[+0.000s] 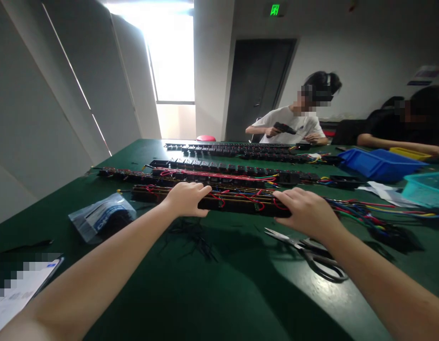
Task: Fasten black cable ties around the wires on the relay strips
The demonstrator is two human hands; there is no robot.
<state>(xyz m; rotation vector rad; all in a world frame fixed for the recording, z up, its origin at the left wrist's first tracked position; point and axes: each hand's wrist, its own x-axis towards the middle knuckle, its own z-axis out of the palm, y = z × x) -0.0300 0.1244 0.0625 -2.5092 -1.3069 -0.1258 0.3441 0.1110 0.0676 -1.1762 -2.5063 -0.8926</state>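
A long black power strip (241,202) with red and yellow wiring lies across the green table (212,289) in front of me. My left hand (187,199) is closed over its left part, fingers curled over the far edge. My right hand (306,210) grips its right part the same way. A loose bundle of coloured wires (365,213) trails off the strip's right end. Scissors (312,253) lie just below my right wrist. A small heap of black cable ties (191,234) lies under my left forearm.
More wired strips (219,175) lie in rows behind. A plastic bag (102,215) and a paper sheet (16,293) are at the left. Blue (378,163), teal (425,189) and yellow (411,152) bins stand at the right. Two people sit at the far side; one holds a black tool (283,128).
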